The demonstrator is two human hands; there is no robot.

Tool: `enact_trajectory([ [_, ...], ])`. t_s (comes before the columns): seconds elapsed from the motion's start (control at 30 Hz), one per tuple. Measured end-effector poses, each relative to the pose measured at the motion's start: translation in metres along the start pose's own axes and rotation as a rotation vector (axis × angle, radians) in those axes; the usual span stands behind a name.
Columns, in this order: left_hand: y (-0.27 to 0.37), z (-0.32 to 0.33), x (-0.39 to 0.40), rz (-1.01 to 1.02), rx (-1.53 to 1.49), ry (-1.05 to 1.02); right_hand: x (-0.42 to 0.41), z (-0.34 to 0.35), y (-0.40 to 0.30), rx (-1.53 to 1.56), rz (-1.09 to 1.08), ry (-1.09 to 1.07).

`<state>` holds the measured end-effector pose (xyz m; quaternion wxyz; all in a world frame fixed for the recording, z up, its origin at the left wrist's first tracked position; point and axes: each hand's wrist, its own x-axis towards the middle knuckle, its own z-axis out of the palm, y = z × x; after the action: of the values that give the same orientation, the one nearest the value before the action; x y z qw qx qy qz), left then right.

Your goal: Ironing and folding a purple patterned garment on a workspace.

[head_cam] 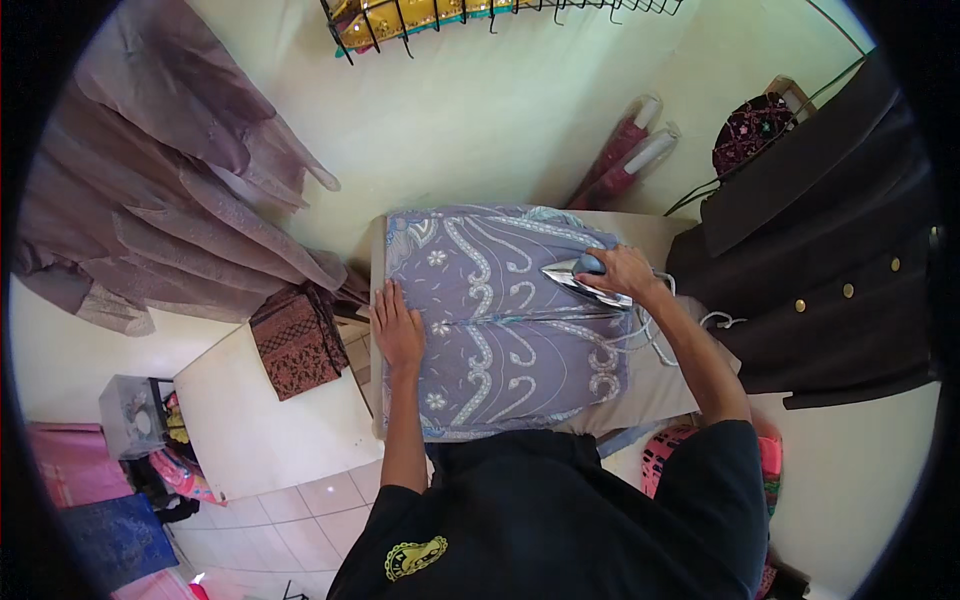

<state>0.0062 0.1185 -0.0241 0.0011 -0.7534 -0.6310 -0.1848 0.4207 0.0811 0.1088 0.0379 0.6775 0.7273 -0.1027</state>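
A purple-grey patterned cloth (450, 360) with white scroll and flower motifs is spread over a padded ironing table (660, 401). My right hand (626, 271) grips the blue-grey handle of a clothes iron (589, 289). The iron's metal body rests on the cloth's right part, its tip aimed to the upper left. My left hand (397, 330) lies flat on the cloth's left edge, fingers extended and holding nothing. A pale cord (667, 352) loops below the iron and over the table's right side. The iron's heel is partly behind my right wrist.
Dark garments with gold buttons (847, 290) hang close on the right, mauve garments (202, 195) on the left. A folded brown batik cloth (300, 349) lies on a white table (277, 435). Wrapped rolls (622, 161) lean on the wall. A pink basket (660, 454) stands below my right arm.
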Motion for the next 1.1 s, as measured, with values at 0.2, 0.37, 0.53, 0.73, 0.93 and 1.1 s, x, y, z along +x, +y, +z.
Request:
enact_trajectory([
  [0.2,0.0,0.003,0.003,-0.014,0.004,0.002,0.003,0.014,-0.024,0.14,0.263,0.256],
  [0.37,-0.006,0.006,0.001,-0.004,-0.003,0.039,0.006,0.006,-0.021,0.018,-0.079,0.01],
  [0.53,0.009,-0.004,0.019,-0.009,-0.103,-0.058,0.019,0.011,-0.025,-0.009,-0.071,0.011],
  [0.73,0.005,0.0,0.04,0.208,-0.189,-0.199,0.036,0.019,-0.048,-0.02,-0.067,0.162],
  [0.93,-0.009,0.0,0.056,0.109,-0.091,-0.184,0.048,0.016,-0.056,-0.029,-0.263,0.046],
  [1.1,-0.015,0.003,0.076,0.073,-0.125,-0.222,0.065,0.016,-0.076,0.001,-0.269,0.061],
])
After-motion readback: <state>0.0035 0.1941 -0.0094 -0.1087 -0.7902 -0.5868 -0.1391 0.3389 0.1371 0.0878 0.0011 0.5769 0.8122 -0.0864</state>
